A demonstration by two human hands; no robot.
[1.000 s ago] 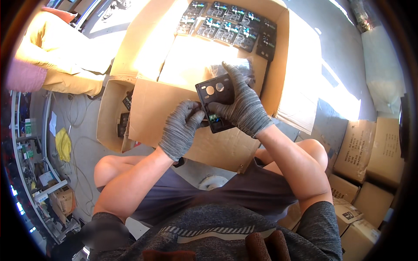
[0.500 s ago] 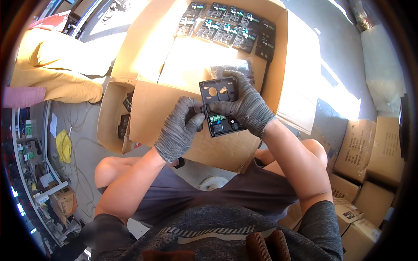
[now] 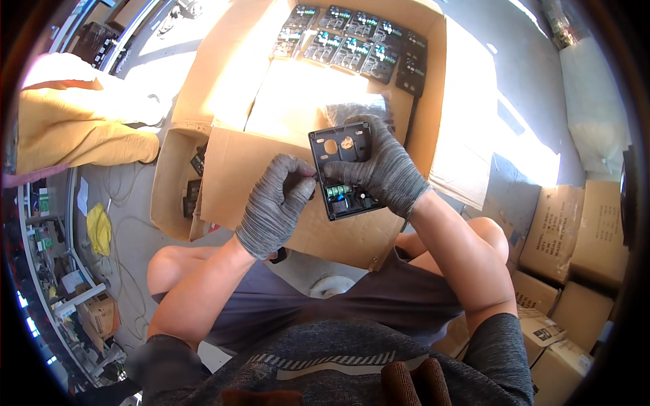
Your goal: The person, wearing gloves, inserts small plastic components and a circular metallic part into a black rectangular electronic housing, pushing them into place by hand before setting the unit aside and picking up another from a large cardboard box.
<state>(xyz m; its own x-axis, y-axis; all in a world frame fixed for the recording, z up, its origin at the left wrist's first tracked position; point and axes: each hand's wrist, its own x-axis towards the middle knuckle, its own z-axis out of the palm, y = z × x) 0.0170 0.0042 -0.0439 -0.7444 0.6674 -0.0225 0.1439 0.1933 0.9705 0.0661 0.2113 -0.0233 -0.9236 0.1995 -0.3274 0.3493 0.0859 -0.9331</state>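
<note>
Gripped in my right hand, gloved in grey, is an open black plastic housing. Its thumb presses across the inside, and the fingers go behind the right edge. Round cut-outs show in the upper half; a green terminal block and small electronic parts sit in the lower half. My left hand, gloved too, is closed in a pinch at the housing's left edge; whatever its fingertips hold is hidden. Beneath both hands is a large cardboard box, with several similar black units lined up at its far end.
Beyond the housing lies a clear plastic bag. A smaller carton with black parts stands left of the box. Another person's yellow trousers show at left, above a yellow cloth on the floor. Cartons are stacked at right.
The housing has turned slightly in my right hand, its lower end now nearer to me. My left hand stays by its left edge. The other person has shifted at the left.
</note>
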